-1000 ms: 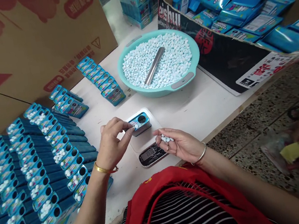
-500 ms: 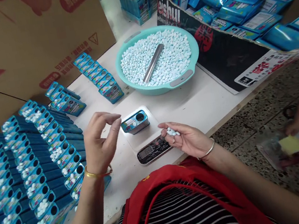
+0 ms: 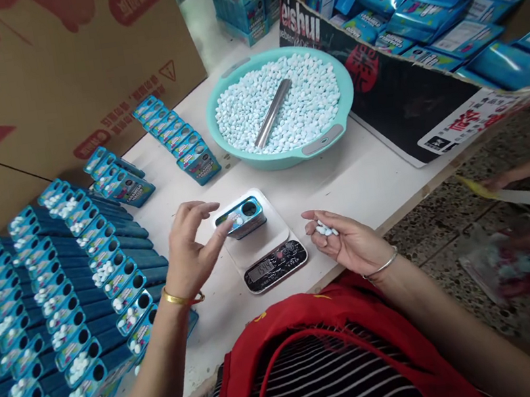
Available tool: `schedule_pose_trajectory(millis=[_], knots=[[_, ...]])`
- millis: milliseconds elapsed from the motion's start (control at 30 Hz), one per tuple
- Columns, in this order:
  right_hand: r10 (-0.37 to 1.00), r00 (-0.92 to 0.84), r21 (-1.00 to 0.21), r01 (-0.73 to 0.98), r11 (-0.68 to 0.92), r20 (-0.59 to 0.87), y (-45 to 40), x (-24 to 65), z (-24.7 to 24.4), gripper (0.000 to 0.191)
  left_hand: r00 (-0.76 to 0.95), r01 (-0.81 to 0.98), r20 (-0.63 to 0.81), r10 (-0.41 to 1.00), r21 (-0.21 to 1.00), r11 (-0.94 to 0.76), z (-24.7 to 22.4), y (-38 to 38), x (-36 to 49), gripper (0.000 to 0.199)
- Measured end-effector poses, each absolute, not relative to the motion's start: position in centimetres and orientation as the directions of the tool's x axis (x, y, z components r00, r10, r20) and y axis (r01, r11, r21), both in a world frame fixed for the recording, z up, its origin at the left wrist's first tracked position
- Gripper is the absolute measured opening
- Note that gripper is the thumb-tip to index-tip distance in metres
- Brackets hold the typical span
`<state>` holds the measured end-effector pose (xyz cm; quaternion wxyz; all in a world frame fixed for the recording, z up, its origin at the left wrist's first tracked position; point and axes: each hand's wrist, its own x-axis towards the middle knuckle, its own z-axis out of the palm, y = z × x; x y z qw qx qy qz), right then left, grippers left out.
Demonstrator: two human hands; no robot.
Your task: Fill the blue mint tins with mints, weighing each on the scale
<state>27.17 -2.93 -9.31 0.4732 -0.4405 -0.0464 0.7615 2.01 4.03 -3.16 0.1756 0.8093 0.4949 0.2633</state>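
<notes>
A blue tin (image 3: 244,217) with a round dark opening in its top stands upright on the white kitchen scale (image 3: 270,232), with a white candy lying on its lid. Beside it, my left hand (image 3: 198,251) has thumb and fingers apart and nothing between them. The thumb tip overlaps the tin's left end; whether it touches, I cannot tell. Several pale candies (image 3: 326,229) rest in the curled fingers of my right hand (image 3: 351,242), palm up, just right of the scale. The scale's lit display shows digits.
Behind the scale sits a turquoise basin (image 3: 289,157) of pale candies with a metal scoop (image 3: 273,112) on top. Rows of blue tins (image 3: 71,320) topped with candies fill the left. A carton (image 3: 380,101) of tins stands right. Another person's hands (image 3: 496,182) hold a yellow-white strip.
My left hand has moved right, its thumb now over the tin's end. My right hand has drawn right, away from the scale, still with candies. The other person's strip has risen.
</notes>
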Motion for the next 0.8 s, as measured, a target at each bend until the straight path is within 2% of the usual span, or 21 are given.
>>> schedule_pose_trajectory(millis=[133, 233, 267, 367, 433, 567, 800], knots=[[0.745, -0.176, -0.463, -0.685, -0.562, -0.644, -3.0, 26.7, -9.3, 0.018, 0.505, 0.738, 0.133, 0.853, 0.446, -0.506, -3.9, 4.0, 3.0, 0.067], [0.747, -0.203, -0.462, -0.675, -0.575, -0.633, -2.9, 26.2, -9.1, 0.019, 0.508, 0.778, 0.073, 0.858, 0.388, -0.493, -4.4, 3.8, 3.4, 0.078], [0.751, -0.214, -0.470, -0.665, -0.580, -0.624, -2.8, 26.0, -9.0, 0.020, 0.499, 0.791, 0.067, 0.864, 0.373, -0.485, -4.4, 3.8, 3.5, 0.075], [0.768, -0.237, -0.494, -0.645, -0.583, -0.595, -2.6, 25.4, -9.0, 0.020, 0.509, 0.810, 0.041, 0.859, 0.315, -0.495, -4.3, 4.1, 3.3, 0.044], [0.776, -0.240, -0.500, -0.647, -0.576, -0.584, -2.5, 24.9, -9.1, 0.020, 0.508, 0.819, 0.058, 0.859, 0.276, -0.503, -4.1, 5.0, 3.1, 0.031], [0.778, -0.260, -0.493, -0.649, -0.579, -0.572, -2.5, 24.4, -9.3, 0.022, 0.384, 0.879, 0.165, 0.909, 0.238, -0.414, -4.2, 9.1, 2.2, 0.031], [0.763, -0.250, -0.478, -0.653, -0.587, -0.596, -3.1, 24.2, -9.9, 0.021, 0.326, 0.925, 0.153, 0.933, 0.149, -0.348, -7.0, 15.8, 0.8, 0.029]])
